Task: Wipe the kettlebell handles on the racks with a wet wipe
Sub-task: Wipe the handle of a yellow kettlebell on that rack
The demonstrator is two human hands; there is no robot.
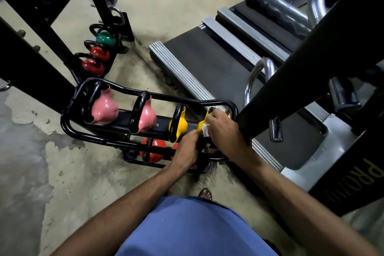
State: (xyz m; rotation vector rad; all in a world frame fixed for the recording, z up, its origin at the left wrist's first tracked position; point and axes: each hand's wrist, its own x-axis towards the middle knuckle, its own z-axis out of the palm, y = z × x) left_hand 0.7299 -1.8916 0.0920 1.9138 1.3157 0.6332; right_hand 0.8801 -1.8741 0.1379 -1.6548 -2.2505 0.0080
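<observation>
The biggest thing we see is the grey treadmill with ribbed silver side rails (pixel 187 81), lying on the stained concrete floor (pixel 62 172). A thick black machine column (pixel 301 72) slants across its right side. Just beside the treadmill's near rail stands the black tubular steel rack (pixel 68 129). Its top tier holds four kettlebells in a row, handles lying across the tier. From the left we count two pink kettlebells (pixel 104 108), then a yellow kettlebell with a black handle (pixel 179 123), then the end yellow kettlebell (pixel 201 125) near the column. Red kettlebells (pixel 154 149) sit on the tier below.

Both hands meet at the end yellow kettlebell. The right hand (pixel 223 127) is curled over the kettlebell's handle (pixel 201 144), pinching a small white wet wipe (pixel 205 131) against it. The left hand (pixel 187 148) has its fingers curled around the near end of that handle, touching the wipe's lower edge.
</observation>
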